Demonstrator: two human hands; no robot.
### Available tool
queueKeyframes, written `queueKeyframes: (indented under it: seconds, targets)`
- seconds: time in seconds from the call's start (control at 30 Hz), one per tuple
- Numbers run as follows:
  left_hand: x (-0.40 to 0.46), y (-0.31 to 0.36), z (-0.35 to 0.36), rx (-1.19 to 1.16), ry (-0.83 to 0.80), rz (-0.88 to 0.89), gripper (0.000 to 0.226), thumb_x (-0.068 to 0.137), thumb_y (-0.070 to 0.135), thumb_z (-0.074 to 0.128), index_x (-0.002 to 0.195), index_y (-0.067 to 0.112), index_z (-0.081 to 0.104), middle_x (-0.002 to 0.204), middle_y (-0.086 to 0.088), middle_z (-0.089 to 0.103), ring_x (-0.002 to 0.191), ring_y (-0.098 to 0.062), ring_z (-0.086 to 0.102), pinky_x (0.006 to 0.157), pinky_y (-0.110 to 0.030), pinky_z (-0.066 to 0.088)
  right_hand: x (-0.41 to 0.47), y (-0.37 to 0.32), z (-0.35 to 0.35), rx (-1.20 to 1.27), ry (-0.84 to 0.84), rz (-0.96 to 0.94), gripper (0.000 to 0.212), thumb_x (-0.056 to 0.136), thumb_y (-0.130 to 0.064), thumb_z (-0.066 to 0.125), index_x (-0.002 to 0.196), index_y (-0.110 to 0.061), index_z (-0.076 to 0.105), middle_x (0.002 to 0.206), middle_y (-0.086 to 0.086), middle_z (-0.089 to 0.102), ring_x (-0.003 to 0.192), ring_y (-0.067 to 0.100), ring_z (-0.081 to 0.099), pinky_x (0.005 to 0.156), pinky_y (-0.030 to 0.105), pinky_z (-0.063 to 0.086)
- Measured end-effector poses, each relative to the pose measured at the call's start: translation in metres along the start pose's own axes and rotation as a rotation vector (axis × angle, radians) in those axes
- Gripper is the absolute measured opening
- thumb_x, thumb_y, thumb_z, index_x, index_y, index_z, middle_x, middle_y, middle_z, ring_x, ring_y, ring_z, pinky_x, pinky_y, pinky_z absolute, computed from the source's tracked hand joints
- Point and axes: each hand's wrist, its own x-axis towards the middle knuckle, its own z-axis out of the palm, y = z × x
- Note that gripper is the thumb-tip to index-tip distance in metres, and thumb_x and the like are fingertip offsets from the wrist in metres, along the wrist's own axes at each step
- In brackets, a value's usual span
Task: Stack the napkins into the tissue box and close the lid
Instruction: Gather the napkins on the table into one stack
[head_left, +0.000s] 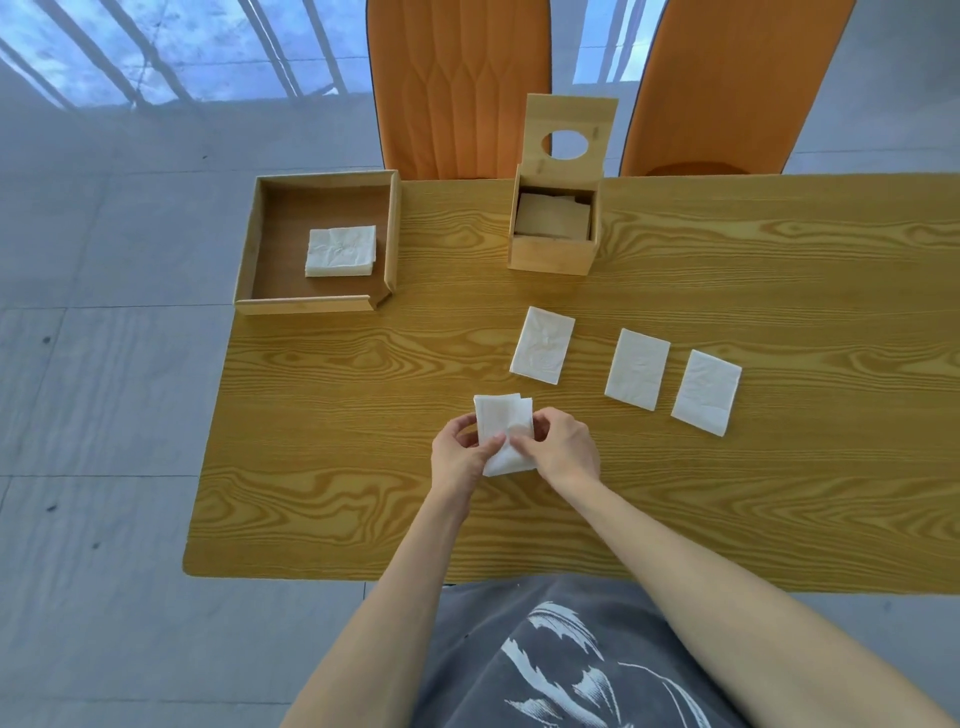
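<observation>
A small stack of white napkins is held just above the table's middle by both hands. My left hand grips its left edge and my right hand pinches its right side. Three more folded napkins lie in a row to the right: one, another and a third. The wooden tissue box stands farther back with napkins inside. Its lid, with an oval hole, is raised upright.
A wooden tray at the table's far left corner holds a pile of napkins. Two orange chairs stand behind the wooden table. The table's left edge drops to a grey tiled floor.
</observation>
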Motion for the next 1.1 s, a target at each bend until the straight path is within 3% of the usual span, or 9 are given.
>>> queueKeyframes:
  seconds: [0.27, 0.6, 0.77, 0.9, 1.1]
  targets:
    - [0.017, 0.002, 0.004, 0.004, 0.067, -0.007, 0.047, 0.085, 0.000, 0.070, 0.130, 0.006, 0.056, 0.113, -0.011, 0.070, 0.102, -0.024, 0.068, 0.088, -0.034, 0.056, 0.034, -0.008, -0.029, 0.033, 0.171, 0.133, 0.034, 0.090, -0.044, 0.064, 0.113, -0.018, 0.065, 0.108, -0.001, 0.069, 0.099, 0.020, 0.064, 0.070, 0.029, 0.045]
    - [0.025, 0.009, 0.000, -0.077, 0.121, -0.037, 0.034, 0.089, 0.005, 0.068, 0.122, 0.011, 0.060, 0.106, -0.005, 0.070, 0.103, -0.023, 0.068, 0.095, -0.040, 0.054, 0.069, -0.029, -0.038, 0.076, 0.198, 0.294, 0.051, 0.089, -0.048, 0.064, 0.127, -0.017, 0.055, 0.126, 0.007, 0.056, 0.109, 0.028, 0.060, 0.083, 0.040, 0.046]
    - [0.025, 0.006, -0.003, -0.098, 0.138, -0.051, 0.030, 0.088, 0.007, 0.069, 0.117, 0.013, 0.061, 0.105, -0.005, 0.072, 0.103, -0.024, 0.069, 0.094, -0.043, 0.055, 0.072, -0.038, -0.035, 0.077, 0.196, 0.321, 0.044, 0.085, -0.046, 0.069, 0.118, -0.018, 0.059, 0.124, 0.006, 0.052, 0.107, 0.027, 0.059, 0.081, 0.039, 0.046]
    - [0.025, 0.006, -0.004, -0.113, 0.145, -0.057, 0.031, 0.088, 0.008, 0.069, 0.118, 0.013, 0.060, 0.103, -0.004, 0.071, 0.102, -0.024, 0.069, 0.092, -0.041, 0.056, 0.076, -0.039, -0.035, 0.139, 0.198, 0.335, 0.025, 0.083, -0.038, 0.074, 0.097, -0.020, 0.065, 0.121, 0.004, 0.056, 0.102, 0.025, 0.060, 0.080, 0.039, 0.051]
    - [0.024, 0.003, -0.005, -0.123, 0.152, -0.058, 0.028, 0.089, 0.010, 0.069, 0.113, 0.017, 0.059, 0.109, -0.007, 0.071, 0.105, -0.024, 0.068, 0.095, -0.043, 0.054, 0.068, -0.030, -0.036, 0.283, 0.270, 0.272, 0.021, 0.088, -0.029, 0.068, 0.105, -0.017, 0.069, 0.105, 0.001, 0.069, 0.086, 0.019, 0.061, 0.075, 0.034, 0.051]
